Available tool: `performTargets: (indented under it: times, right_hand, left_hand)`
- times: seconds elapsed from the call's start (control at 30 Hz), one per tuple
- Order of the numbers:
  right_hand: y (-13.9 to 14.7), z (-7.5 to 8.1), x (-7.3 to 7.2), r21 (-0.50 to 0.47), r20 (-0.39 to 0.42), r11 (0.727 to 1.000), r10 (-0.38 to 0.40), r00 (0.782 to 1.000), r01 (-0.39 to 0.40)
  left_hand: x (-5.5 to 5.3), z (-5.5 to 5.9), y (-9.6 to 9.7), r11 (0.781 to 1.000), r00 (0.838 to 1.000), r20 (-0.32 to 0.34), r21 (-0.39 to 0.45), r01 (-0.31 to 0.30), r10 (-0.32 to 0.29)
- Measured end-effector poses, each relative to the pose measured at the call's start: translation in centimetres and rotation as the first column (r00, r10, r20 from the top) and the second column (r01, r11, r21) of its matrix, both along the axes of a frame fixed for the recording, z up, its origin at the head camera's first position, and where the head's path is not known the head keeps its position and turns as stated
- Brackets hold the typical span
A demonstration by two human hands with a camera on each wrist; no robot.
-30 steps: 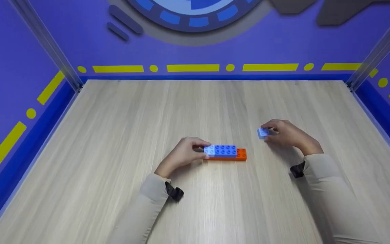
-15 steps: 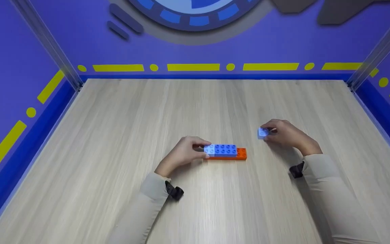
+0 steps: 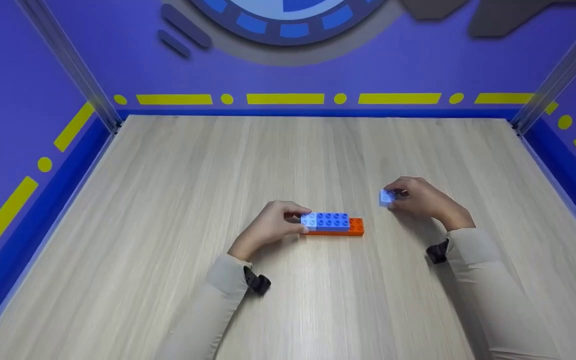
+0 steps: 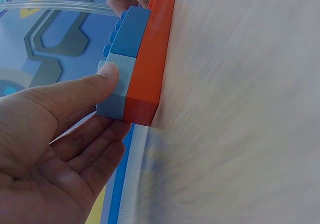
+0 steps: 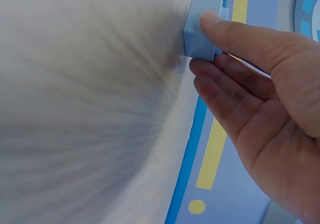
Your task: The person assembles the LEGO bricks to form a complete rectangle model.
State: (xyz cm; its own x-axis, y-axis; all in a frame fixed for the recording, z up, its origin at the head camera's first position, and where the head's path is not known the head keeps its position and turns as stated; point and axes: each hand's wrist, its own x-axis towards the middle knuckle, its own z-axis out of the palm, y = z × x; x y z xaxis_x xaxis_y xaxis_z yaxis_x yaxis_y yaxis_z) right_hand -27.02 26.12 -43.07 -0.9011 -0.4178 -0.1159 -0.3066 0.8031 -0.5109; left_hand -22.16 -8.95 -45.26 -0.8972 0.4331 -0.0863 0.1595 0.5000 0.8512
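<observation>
An orange toy brick [image 3: 357, 227] lies lengthwise at the middle of the table, studs up. On top of it sit a light blue brick [image 4: 115, 91] at the left end and a darker blue brick [image 3: 333, 221] beside it; the orange studs at the right end stay bare. My left hand [image 3: 273, 223] pinches the light blue brick between thumb and fingers. Farther right and a bit farther back, my right hand [image 3: 420, 196] pinches a separate small light blue brick [image 5: 202, 26] by its sides, close over the table.
The pale wooden table [image 3: 208, 165] is bounded by a purple-blue back wall [image 3: 288, 80] with yellow marks, and by side walls. Metal posts [image 3: 75, 65] stand at the back corners. Each wrist wears a black camera strap [image 3: 257, 281].
My right hand with the small light blue brick has shifted very slightly left. My left hand and the joined bricks stay where they were.
</observation>
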Motion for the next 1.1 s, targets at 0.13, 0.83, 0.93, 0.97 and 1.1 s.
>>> performTargets:
  times: [0.13, 0.83, 0.93, 0.97, 1.1]
  right_hand:
    - [-0.11, -0.02, 0.08, 0.003, 0.001, 1.000, 0.000, 1.000, 0.000]
    - [-0.16, 0.07, 0.35, -0.005, -0.056, 0.998, 0.066, 0.996, -0.067]
    - [-0.20, 0.10, 0.33, -0.002, -0.060, 0.998, 0.070, 0.996, -0.070]
    - [-0.22, 0.14, 0.34, -0.001, -0.061, 0.997, 0.072, 0.996, -0.072]
    - [-0.35, 0.26, 0.36, 0.003, -0.055, 0.998, 0.070, 0.996, -0.070]
  left_hand:
    - [0.08, 0.08, -0.02, 1.000, 1.000, -0.004, 0.002, 0.002, -0.002]
    - [0.18, 0.10, 0.05, 1.000, 1.000, 0.003, 0.000, -0.014, 0.014]
    - [0.15, 0.12, 0.04, 1.000, 1.000, 0.002, -0.001, -0.011, 0.011]
    - [0.13, 0.12, 0.05, 1.000, 1.000, 0.004, -0.002, -0.011, 0.011]
    - [0.08, 0.11, 0.07, 1.000, 1.000, 0.006, -0.004, -0.010, 0.010]
